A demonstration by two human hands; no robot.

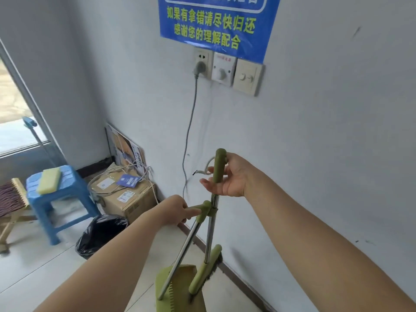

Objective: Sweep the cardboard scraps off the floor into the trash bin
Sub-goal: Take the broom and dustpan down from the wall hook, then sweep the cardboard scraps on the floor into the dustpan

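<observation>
Dustpan handle (197, 209) clamped in left hand (177, 208); right hand (233, 176) cups broom top (219, 164), fingers unclosed.
Tool pickup stage; next, probably unclip them.

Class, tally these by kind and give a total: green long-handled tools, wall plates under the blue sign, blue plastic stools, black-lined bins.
Green long-handled tools: 2 (broom, dustpan)
Wall plates: 3 (socket, dial, switch)
Blue plastic stools: 1
Black-lined bins: 1
Total: 7
</observation>
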